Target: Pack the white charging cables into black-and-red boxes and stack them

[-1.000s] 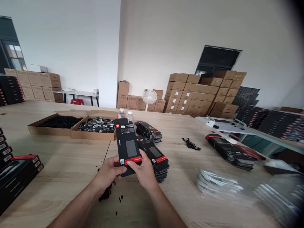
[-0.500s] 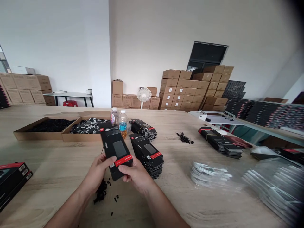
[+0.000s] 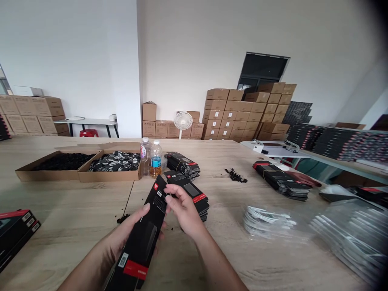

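A long black box (image 3: pixel 144 226) with a red band and a window panel is tilted in front of me. My left hand (image 3: pixel 133 226) is wrapped round it, thumb on the printed face and fingertips showing past the right edge. At its far end, my right hand (image 3: pixel 182 204) has bent fingers pressed against the right edge; part of the fingertips is hidden. Just beyond, a stack of flat black boxes (image 3: pixel 190 190) lies on the table. A few small black pieces (image 3: pixel 123 218) show beside my left hand.
Two shallow cardboard trays, one with black parts (image 3: pixel 65 161) and one with round black-and-white pieces (image 3: pixel 117 161), stand left of two bottles (image 3: pixel 156 161). Black boxes (image 3: pixel 16 232) lie at left. Bagged white cables (image 3: pixel 268 221) and a banded box stack (image 3: pixel 280 180) lie at right.
The box has come down and nearer, now swung into a steeper, fuller shape with its red band toward me. My right hand has shifted from the banded end to the far end.
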Demonstrator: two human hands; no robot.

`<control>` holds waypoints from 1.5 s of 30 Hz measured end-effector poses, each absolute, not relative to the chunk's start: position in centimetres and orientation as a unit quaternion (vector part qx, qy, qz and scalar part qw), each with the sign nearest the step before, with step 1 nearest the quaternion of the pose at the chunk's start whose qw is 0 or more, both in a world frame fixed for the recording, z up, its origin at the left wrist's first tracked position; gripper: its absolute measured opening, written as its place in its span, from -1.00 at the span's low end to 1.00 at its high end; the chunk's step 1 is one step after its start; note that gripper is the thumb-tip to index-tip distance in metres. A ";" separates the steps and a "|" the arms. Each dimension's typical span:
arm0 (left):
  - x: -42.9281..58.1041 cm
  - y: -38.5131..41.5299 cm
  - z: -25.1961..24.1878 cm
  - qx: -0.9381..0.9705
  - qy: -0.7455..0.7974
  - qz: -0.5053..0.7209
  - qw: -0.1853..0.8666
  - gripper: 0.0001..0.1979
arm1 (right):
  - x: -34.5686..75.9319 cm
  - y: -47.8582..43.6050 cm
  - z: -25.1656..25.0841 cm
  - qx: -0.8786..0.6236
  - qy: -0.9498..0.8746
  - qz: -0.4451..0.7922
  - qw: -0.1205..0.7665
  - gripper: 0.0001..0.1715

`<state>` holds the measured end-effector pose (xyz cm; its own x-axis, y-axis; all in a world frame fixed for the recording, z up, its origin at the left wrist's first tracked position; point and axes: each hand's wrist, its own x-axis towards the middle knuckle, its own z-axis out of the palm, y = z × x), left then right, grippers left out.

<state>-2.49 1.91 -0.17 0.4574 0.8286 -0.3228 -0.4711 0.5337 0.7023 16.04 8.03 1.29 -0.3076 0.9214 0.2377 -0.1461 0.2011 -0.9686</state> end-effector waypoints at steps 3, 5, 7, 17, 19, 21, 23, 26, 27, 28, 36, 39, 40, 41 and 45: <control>-2.3 1.3 -0.6 0.263 0.357 0.382 0.811 -0.44 | 15.9 8.0 1.1 -0.330 -0.611 0.543 0.473 -0.58; -2.2 1.0 -0.4 0.277 0.358 0.372 0.810 -0.48 | 16.1 8.2 1.1 -0.326 -0.588 0.573 0.469 -0.58; -2.0 0.8 -0.1 0.300 0.351 0.375 0.804 -0.46 | 16.8 8.6 1.2 -0.318 -0.567 0.604 0.461 -0.49; -2.0 0.9 -0.1 0.335 0.356 0.367 0.791 -0.43 | 18.9 8.0 2.3 -0.328 -0.626 0.617 0.346 -0.54; -2.2 1.1 -0.1 0.345 0.352 0.371 0.787 -0.48 | 18.9 8.2 2.3 -0.302 -0.597 0.648 0.363 -0.56; -2.3 1.3 -0.2 0.338 0.330 0.377 0.797 -0.51 | 18.8 8.6 2.2 -0.276 -0.537 0.679 0.418 -0.58; -2.3 1.6 -0.6 0.321 0.259 0.389 0.824 -0.43 | 18.8 9.0 2.1 -0.259 -0.463 0.690 0.492 -0.61; -1.8 1.6 -1.4 0.304 0.135 0.410 0.850 -0.28 | 18.5 8.7 1.5 -0.227 -0.446 0.710 0.495 -0.49; -1.5 1.6 -1.7 0.305 0.110 0.402 0.856 -0.26 | 18.2 8.3 1.2 -0.211 -0.466 0.728 0.457 -0.45; -1.1 1.5 -1.9 0.308 0.099 0.386 0.864 -0.25 | 17.9 7.9 0.7 -0.196 -0.483 0.745 0.417 -0.41; 0.1 0.9 -0.3 0.387 0.356 0.458 0.716 -0.27 | 15.3 7.4 -0.7 -0.254 -0.458 0.709 0.473 -0.48; -0.6 1.2 0.4 0.501 0.441 0.499 0.553 -0.56 | 15.5 8.0 -0.1 -0.281 -0.491 0.642 0.518 -0.53; -0.9 1.4 0.4 0.534 0.449 0.488 0.525 -0.62 | 15.5 8.1 0.0 -0.294 -0.499 0.626 0.522 -0.54; -1.1 1.5 0.4 0.552 0.455 0.476 0.512 -0.65 | 15.4 8.1 0.0 -0.304 -0.506 0.617 0.521 -0.54; -1.9 2.4 0.7 0.458 0.478 0.535 0.525 -0.68 | 14.2 7.0 -0.4 -0.267 -0.531 0.657 0.464 -0.50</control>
<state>-1.86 2.36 0.65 -0.0287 0.9995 -0.0117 -0.1236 0.0081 0.9923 14.23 6.97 -0.37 -0.4261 0.8934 0.1425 -0.3266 -0.0050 -0.9452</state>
